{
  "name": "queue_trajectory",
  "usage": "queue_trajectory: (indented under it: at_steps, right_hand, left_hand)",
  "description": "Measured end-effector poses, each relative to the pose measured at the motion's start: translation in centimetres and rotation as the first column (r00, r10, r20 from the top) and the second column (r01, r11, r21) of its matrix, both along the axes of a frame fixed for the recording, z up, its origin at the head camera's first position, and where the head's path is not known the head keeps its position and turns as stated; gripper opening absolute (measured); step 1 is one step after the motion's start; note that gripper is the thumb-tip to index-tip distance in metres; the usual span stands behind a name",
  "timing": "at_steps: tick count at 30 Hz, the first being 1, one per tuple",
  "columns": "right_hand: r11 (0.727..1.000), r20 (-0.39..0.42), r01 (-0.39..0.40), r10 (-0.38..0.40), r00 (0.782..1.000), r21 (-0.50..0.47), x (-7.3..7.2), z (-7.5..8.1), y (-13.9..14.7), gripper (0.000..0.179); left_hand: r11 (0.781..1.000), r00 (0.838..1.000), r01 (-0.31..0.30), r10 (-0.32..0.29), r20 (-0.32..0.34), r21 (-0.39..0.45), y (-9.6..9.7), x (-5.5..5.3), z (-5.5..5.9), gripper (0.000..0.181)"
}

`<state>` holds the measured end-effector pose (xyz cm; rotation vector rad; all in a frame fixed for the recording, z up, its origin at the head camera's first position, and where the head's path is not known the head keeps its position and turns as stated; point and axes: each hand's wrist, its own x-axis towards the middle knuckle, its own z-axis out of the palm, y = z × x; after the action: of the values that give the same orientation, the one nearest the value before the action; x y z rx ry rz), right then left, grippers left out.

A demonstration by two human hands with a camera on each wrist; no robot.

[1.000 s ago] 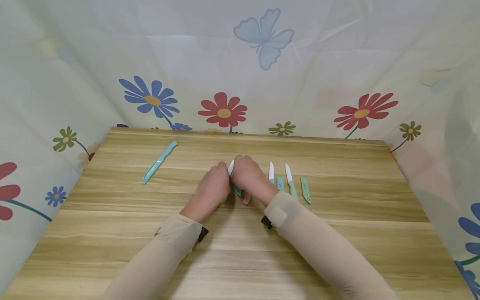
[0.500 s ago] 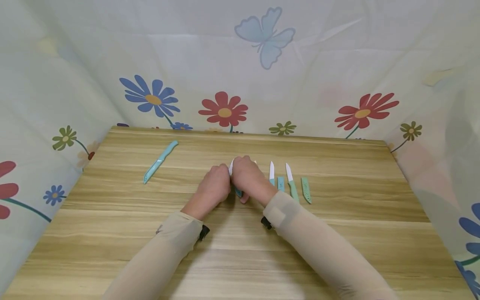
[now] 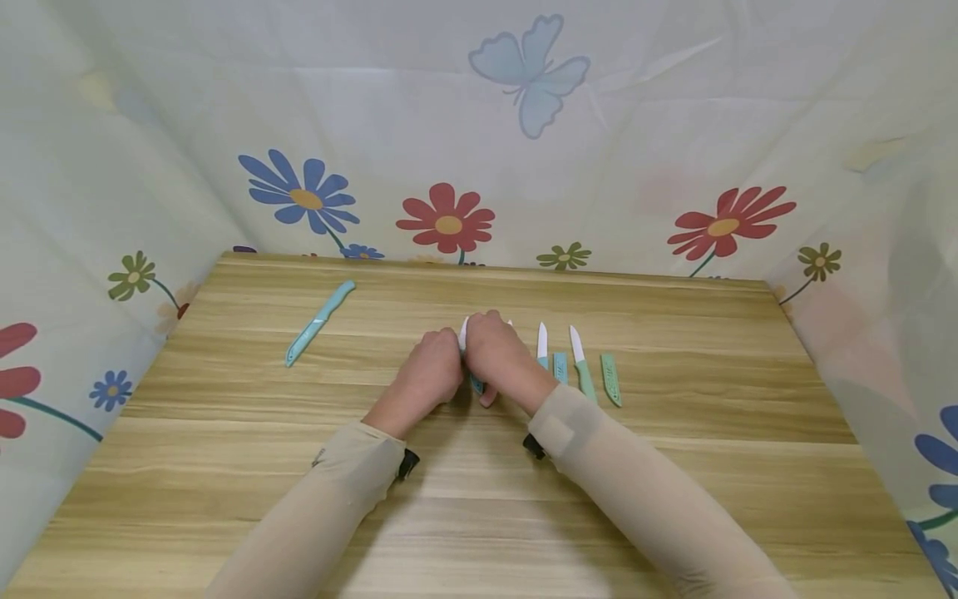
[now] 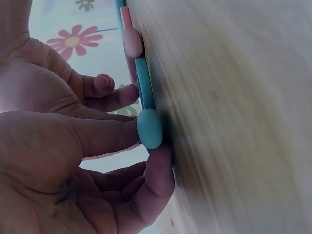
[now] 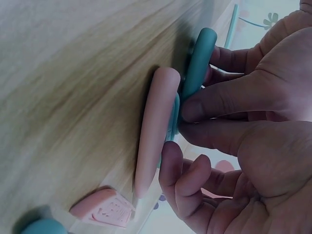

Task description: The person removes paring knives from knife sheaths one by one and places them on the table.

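Note:
My left hand (image 3: 430,370) pinches the teal handle (image 5: 199,63) of a small knife between thumb and fingers, close over the table. The white blade (image 3: 461,333) shows between both hands in the head view. My right hand (image 3: 497,349) is right beside it, thumb tip near the handle's blade end and fingers bent by a teal sheath (image 4: 144,83); whether it grips either, I cannot tell. That sheath lies between the teal knife and a pink-handled knife (image 5: 158,129). A pink sheath (image 5: 105,207) rests past the pink knife, mostly hidden by my right hand in the head view.
To the right lie a blue-handled knife (image 3: 542,339), a blue sheath (image 3: 560,367), a green-handled knife (image 3: 584,376) and a green sheath (image 3: 610,380). A sheathed teal knife (image 3: 320,324) lies at the back left. Flowered cloth surrounds the wooden table (image 3: 224,466).
Both hands stay almost in place. The pink handle's end has shifted slightly left, and a white tip now shows beyond my right hand, where none showed a second ago.

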<state>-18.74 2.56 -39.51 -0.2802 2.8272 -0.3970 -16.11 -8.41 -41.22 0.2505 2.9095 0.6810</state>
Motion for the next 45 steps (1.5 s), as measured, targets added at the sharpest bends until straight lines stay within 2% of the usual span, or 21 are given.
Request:
queue_trajectory:
  at_steps: [4, 12, 15, 17, 22, 26, 31, 35, 40, 45]
  right_hand:
    - [1.0, 0.0, 0.005, -0.005, 1.0, -0.002, 0.0, 0.0, 0.1, 0.019]
    - [0.997, 0.015, 0.062, -0.061, 0.998, -0.036, 0.4, 0.7, 0.5, 0.01]
    - [0.996, 0.026, 0.064, -0.063, 0.998, -0.068, 0.6, 0.9, 0.8, 0.01]
    - [0.995, 0.034, 0.057, -0.055, 0.998, -0.082, 0.8, 1.0, 1.0, 0.012]
    - [0.998, 0.008, 0.019, -0.018, 1.0, -0.062, 1.2, 1.1, 1.2, 0.035]
    - [0.997, -0.008, 0.0, -0.001, 1.0, -0.075, 1.6, 1.3, 1.2, 0.043]
    - [0.989, -0.006, -0.027, 0.026, 1.0, -0.143, 2.3, 1.4, 1.4, 0.047]
    - [0.993, -0.094, -0.088, 0.08, 0.992, -0.08, 2.7, 1.2, 1.5, 0.047]
    - [0.985, -0.216, -0.159, 0.168, 0.962, 0.063, 3.0, 0.9, 1.3, 0.05]
    - [0.973, -0.261, -0.202, 0.225, 0.939, 0.113, 3.2, 0.5, 0.9, 0.048]
  left_hand:
    - [1.0, 1.0, -0.007, 0.007, 0.021, 0.014, 0.1, -0.1, 0.1, 0.012]
    - [0.999, 0.999, -0.031, 0.031, 0.034, 0.009, -0.6, -0.3, 0.3, 0.004]
    - [0.999, 0.999, -0.037, 0.037, 0.032, 0.014, -1.3, -0.2, 0.8, 0.014]
    - [0.999, 0.999, -0.038, 0.038, 0.013, 0.009, -1.9, -0.2, 1.1, 0.026]
    - [0.998, 0.997, -0.06, 0.058, -0.052, -0.03, -3.2, -0.4, 1.8, 0.045]
    - [0.994, 0.992, -0.075, 0.066, -0.108, -0.085, -4.1, -0.5, 2.3, 0.049]
    - [0.982, 0.98, -0.072, 0.037, -0.194, -0.173, -5.1, -0.8, 2.6, 0.05]
    - [0.968, 0.964, -0.06, -0.007, -0.267, -0.243, -6.2, -1.4, 2.6, 0.048]
    - [0.953, 0.945, -0.052, -0.049, -0.323, -0.298, -7.9, -2.1, 2.4, 0.042]
    - [0.939, 0.945, -0.054, -0.062, -0.321, -0.34, -9.8, -3.3, 2.2, 0.037]
